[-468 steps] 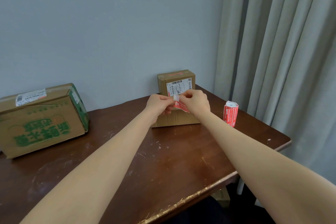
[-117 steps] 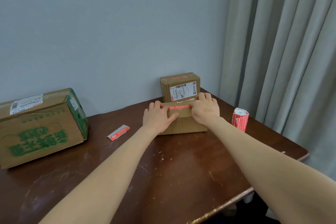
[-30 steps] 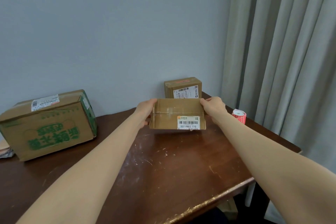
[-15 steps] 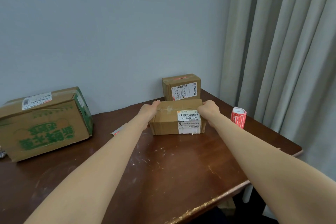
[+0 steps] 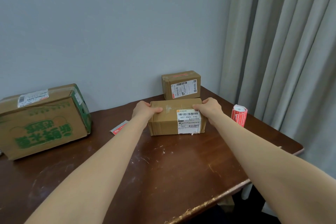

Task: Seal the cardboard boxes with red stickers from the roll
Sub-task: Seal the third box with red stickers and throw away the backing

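A small brown cardboard box (image 5: 164, 122) with a white shipping label rests on the dark wooden table (image 5: 181, 165). My left hand (image 5: 145, 110) grips its left end and my right hand (image 5: 209, 109) grips its right end. Behind it by the wall stands a second small box (image 5: 181, 85) with a red sticker across its top. The red sticker roll (image 5: 239, 115) stands upright to the right of my right hand. A large box with green print (image 5: 41, 122) sits at the far left.
A peeled sticker backing strip (image 5: 119, 127) lies on the table left of the held box. Grey curtains (image 5: 281, 51) hang at the right, close to the table's corner. The table's worn front edge (image 5: 209, 203) runs diagonally at lower right.
The box was lifted and turned over in both hands, label side toward me, then set down on the table. Both hands still hold its ends.
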`<state>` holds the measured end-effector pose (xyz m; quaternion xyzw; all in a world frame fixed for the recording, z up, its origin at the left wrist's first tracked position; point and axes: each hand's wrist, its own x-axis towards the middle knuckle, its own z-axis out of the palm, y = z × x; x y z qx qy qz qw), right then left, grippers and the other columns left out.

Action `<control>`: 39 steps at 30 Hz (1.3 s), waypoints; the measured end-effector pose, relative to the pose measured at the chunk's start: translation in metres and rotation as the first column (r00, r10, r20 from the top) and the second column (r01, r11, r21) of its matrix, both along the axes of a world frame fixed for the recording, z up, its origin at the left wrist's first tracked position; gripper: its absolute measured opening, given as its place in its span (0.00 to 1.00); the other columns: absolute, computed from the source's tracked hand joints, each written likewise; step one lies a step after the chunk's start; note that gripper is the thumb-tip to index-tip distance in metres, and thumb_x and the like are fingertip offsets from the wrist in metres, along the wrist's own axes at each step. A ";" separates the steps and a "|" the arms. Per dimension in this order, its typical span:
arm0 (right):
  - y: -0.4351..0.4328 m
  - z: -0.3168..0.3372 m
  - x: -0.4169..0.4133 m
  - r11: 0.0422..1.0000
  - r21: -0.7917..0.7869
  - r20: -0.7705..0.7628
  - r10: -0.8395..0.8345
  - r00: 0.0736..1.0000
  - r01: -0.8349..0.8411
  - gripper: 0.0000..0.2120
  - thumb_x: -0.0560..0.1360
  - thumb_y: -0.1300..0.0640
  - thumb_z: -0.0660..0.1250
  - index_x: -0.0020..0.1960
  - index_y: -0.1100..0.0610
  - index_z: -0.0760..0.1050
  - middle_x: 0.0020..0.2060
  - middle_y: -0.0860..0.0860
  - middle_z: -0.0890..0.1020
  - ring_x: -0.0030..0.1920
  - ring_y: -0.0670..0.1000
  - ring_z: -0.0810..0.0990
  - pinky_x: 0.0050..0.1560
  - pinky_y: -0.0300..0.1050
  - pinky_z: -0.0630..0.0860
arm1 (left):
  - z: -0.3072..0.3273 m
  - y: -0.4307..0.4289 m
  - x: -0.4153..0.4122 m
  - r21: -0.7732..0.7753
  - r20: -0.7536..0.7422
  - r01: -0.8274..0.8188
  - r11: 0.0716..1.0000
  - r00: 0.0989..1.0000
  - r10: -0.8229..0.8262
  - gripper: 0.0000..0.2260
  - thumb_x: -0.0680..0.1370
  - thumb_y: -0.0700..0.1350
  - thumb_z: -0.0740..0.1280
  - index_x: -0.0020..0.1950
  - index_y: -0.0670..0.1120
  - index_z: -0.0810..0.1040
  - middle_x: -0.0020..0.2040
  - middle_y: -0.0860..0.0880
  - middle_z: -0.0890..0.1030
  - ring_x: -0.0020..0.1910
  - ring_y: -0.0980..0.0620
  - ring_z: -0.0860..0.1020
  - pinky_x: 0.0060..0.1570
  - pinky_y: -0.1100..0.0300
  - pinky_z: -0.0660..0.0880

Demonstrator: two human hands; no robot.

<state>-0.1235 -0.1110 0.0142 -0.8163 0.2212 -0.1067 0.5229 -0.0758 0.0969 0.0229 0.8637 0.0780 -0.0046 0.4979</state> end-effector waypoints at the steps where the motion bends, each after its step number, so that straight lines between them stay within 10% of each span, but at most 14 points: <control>1: 0.000 0.000 0.001 1.000 -0.008 -0.008 -0.005 1.000 0.005 0.12 0.72 0.54 0.71 0.40 0.52 0.67 0.39 0.49 0.77 0.47 0.53 0.79 0.56 0.54 0.78 | 0.000 0.000 0.000 0.008 0.006 -0.010 1.000 1.000 0.009 0.29 0.68 0.49 0.78 0.64 0.43 0.72 0.61 0.44 0.76 0.58 0.45 0.75 0.57 0.48 0.75; 8: 0.002 0.002 0.001 0.995 -0.101 -0.032 -0.024 0.999 0.021 0.12 0.73 0.54 0.67 0.54 0.53 0.69 0.46 0.50 0.77 0.48 0.53 0.78 0.49 0.48 0.75 | 0.000 -0.001 0.002 0.046 0.013 -0.064 0.997 0.998 0.064 0.22 0.71 0.48 0.75 0.62 0.44 0.73 0.59 0.45 0.77 0.54 0.46 0.75 0.56 0.49 0.75; 18: 0.004 0.010 -0.002 0.996 -0.089 -0.068 -0.001 0.998 -0.005 0.10 0.73 0.64 0.57 0.33 0.56 0.67 0.32 0.52 0.72 0.30 0.51 0.69 0.31 0.42 0.65 | 0.002 -0.007 0.000 0.149 -0.007 -0.020 0.989 1.000 0.022 0.16 0.77 0.45 0.66 0.63 0.40 0.73 0.53 0.44 0.77 0.46 0.47 0.74 0.42 0.56 0.72; 27: -0.002 0.030 -0.026 0.990 -0.140 0.045 0.012 0.999 -0.005 0.16 0.76 0.62 0.64 0.64 0.61 0.74 0.54 0.54 0.79 0.58 0.57 0.76 0.56 0.48 0.73 | 0.018 -0.013 -0.016 0.212 0.251 -0.074 0.975 0.968 0.019 0.10 0.78 0.51 0.67 0.55 0.47 0.78 0.55 0.48 0.80 0.50 0.50 0.76 0.44 0.58 0.72; 39: 0.007 0.042 -0.034 0.924 -0.382 0.138 0.083 0.987 -0.024 0.13 0.76 0.52 0.66 0.59 0.52 0.78 0.56 0.50 0.81 0.55 0.52 0.78 0.51 0.44 0.74 | 0.023 -0.021 -0.025 0.257 0.308 0.010 0.966 0.947 -0.092 0.13 0.82 0.48 0.57 0.45 0.49 0.79 0.50 0.48 0.83 0.50 0.47 0.79 0.52 0.53 0.76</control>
